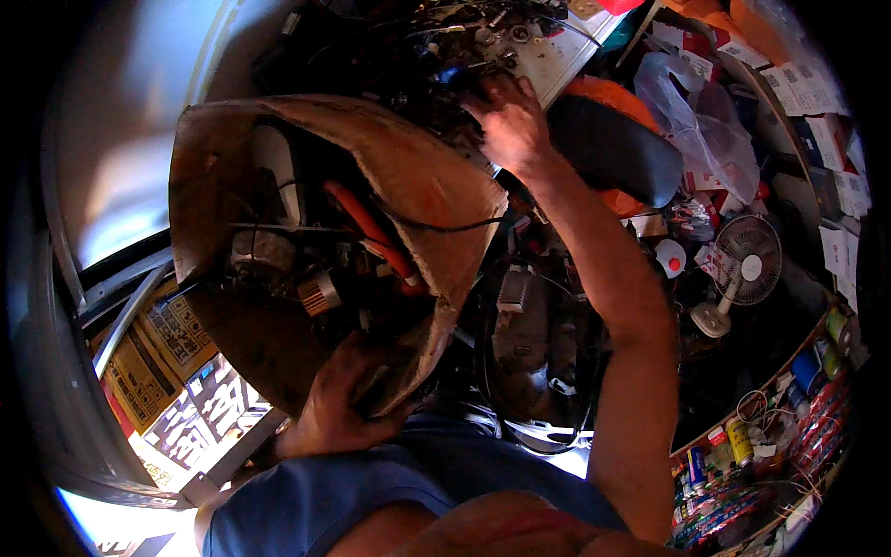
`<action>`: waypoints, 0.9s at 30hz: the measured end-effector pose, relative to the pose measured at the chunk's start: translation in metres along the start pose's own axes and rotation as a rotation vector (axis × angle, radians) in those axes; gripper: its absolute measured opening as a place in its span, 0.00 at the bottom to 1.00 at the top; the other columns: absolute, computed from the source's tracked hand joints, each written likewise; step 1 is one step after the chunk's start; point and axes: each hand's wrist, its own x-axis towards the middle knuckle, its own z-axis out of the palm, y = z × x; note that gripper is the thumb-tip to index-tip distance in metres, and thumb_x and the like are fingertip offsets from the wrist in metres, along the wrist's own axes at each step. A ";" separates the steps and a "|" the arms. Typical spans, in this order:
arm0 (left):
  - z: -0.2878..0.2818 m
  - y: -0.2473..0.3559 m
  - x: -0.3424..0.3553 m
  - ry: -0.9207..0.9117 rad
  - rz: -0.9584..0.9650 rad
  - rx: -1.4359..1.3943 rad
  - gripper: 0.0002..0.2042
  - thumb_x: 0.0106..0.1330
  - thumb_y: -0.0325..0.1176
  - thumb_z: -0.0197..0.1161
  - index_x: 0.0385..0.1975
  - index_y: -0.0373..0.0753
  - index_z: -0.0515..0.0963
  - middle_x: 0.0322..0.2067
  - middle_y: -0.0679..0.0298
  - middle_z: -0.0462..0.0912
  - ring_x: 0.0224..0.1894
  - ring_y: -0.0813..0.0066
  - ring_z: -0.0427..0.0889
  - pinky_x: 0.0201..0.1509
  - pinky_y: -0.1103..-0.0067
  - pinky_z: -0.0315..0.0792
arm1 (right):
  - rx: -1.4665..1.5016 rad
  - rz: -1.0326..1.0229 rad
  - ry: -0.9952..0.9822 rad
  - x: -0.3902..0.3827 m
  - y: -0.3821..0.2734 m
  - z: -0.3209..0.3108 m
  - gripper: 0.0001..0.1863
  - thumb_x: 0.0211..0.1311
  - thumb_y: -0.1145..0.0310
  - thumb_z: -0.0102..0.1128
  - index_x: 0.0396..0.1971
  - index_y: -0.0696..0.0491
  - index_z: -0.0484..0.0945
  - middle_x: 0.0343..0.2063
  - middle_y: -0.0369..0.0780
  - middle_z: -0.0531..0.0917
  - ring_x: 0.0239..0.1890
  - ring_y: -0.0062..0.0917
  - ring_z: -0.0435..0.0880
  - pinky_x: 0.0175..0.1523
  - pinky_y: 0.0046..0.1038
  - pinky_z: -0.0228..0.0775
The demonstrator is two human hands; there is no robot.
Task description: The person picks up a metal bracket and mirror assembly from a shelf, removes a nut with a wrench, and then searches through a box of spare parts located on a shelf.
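Fingers of left hand curled shut on cardboard box near edge; right hand, grip unclear, reaching far ahead into tangled wires beyond the box.

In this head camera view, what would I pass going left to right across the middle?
Stacked printed cartons → left hand gripping a worn cardboard box of parts → right hand reaching into tangled wires → black scooter seat → small white desk fan.

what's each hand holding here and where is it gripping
Left hand grips the cardboard box by its lower edge. Right hand reaches into tangled wires; any hold there cannot be told.
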 end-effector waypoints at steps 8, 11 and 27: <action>0.004 -0.002 -0.005 0.009 -0.100 -0.081 0.30 0.45 0.32 0.78 0.53 0.36 0.76 0.49 0.49 0.80 0.50 0.49 0.79 0.55 0.65 0.74 | -0.185 0.014 -0.084 -0.002 -0.009 0.027 0.17 0.62 0.62 0.54 0.52 0.41 0.79 0.53 0.35 0.80 0.59 0.29 0.74 0.67 0.41 0.59; 0.004 0.001 -0.004 0.013 -0.094 -0.065 0.30 0.45 0.31 0.77 0.53 0.36 0.76 0.49 0.49 0.80 0.50 0.49 0.79 0.55 0.65 0.74 | -0.295 -0.141 -0.017 -0.006 -0.002 0.035 0.14 0.59 0.65 0.57 0.44 0.40 0.82 0.45 0.35 0.81 0.55 0.29 0.77 0.62 0.39 0.65; 0.019 -0.006 -0.023 0.593 0.065 -0.460 0.33 0.64 0.48 0.69 0.58 0.28 0.67 0.43 0.51 0.79 0.49 0.63 0.79 0.51 0.68 0.74 | 1.162 -0.001 0.131 0.044 -0.108 -0.210 0.08 0.58 0.72 0.69 0.36 0.55 0.81 0.34 0.41 0.83 0.36 0.35 0.84 0.42 0.34 0.77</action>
